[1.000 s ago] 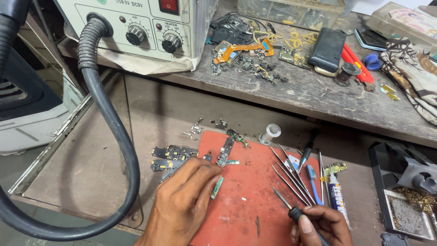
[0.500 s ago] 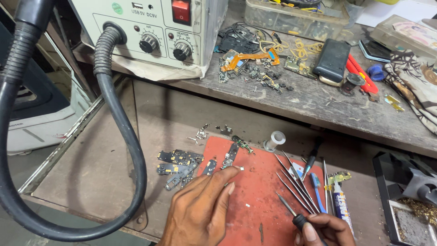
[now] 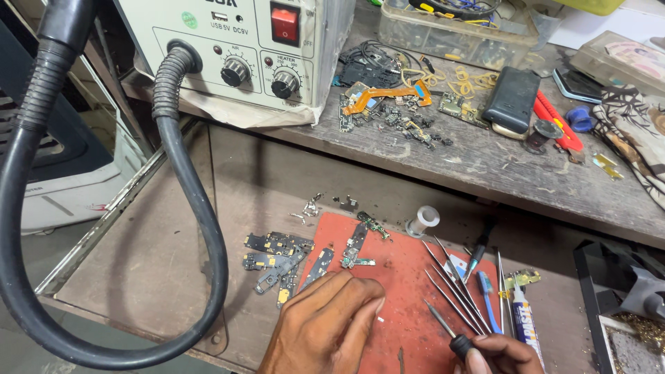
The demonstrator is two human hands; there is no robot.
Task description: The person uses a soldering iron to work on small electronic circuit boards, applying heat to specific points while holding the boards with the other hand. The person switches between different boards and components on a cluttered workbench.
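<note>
Head view. The left hand point(image 3: 325, 325) lies palm down on the red mat point(image 3: 409, 277), its fingers point(image 3: 360, 294) drawn loosely together and bent; nothing can be seen held under them, and whether they pinch a small part I cannot tell. Just ahead of the fingertips lie several small circuit boards point(image 3: 357, 242) on the mat, with a further cluster of boards point(image 3: 277, 253) just off its left edge on the counter point(image 3: 138, 277).

The right hand point(image 3: 502, 353), at the bottom edge, is closed around the black handle of a thin screwdriver point(image 3: 447, 329), whose tip points up and left toward the mat's middle, apart from any board.

A row of tweezers point(image 3: 454, 284) lies fanned on the mat's right side, beside a blue tool point(image 3: 488, 301) and a white tube point(image 3: 526, 322). A black hose point(image 3: 201, 228) loops from the white hot-air station point(image 3: 242, 48) on the upper shelf.

Judgement: the boards lie separated and loose, so dismantling appears largely done; the tool is not yet applied to any piece, and sorting or repair of individual boards seems to remain.
</note>
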